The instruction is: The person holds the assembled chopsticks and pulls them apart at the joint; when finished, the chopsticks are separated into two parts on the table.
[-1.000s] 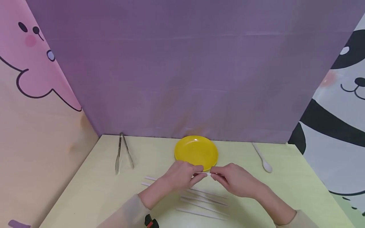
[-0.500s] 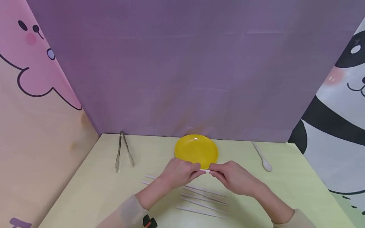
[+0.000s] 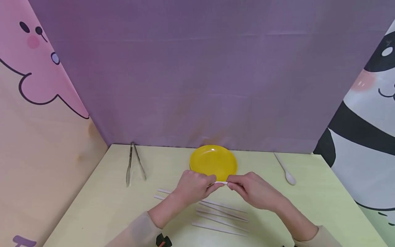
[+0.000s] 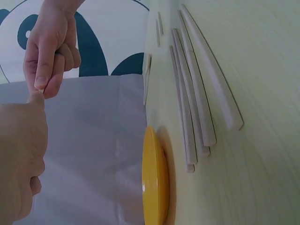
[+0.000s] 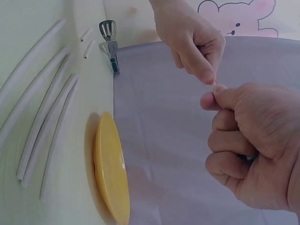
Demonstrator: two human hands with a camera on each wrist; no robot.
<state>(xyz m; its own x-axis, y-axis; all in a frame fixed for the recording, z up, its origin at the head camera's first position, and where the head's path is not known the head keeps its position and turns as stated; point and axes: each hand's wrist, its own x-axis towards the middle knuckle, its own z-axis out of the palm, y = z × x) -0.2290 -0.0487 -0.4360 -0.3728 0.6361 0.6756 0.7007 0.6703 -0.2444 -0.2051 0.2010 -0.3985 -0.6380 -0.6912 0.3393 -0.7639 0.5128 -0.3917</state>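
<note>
Over the front edge of the yellow plate (image 3: 213, 162), my two hands meet close together. The left hand (image 3: 195, 183) pinches one end of a thin white stick (image 3: 221, 182) between thumb and forefinger. My right hand (image 3: 257, 190) pinches the same stick's other end, its remaining fingers curled in the right wrist view. Only a short length of the stick shows between the fingertips; the rest is hidden in the hands. Below them, several long white sticks (image 3: 219, 229) lie roughly side by side on the table (image 3: 102, 212). The left forearm overlaps part of them.
Metal tongs (image 3: 135, 164) lie at the back left. A pale spoon (image 3: 289, 177) lies at the back right. Two short stick pieces (image 5: 89, 48) lie left of the long ones. A purple backdrop (image 3: 213, 75) rises behind the table, with printed panels on both sides.
Both hands have shifted slightly up and away in the head view, still holding the stick. The view itself has shifted a little; the plate and the lying sticks stay put.
</note>
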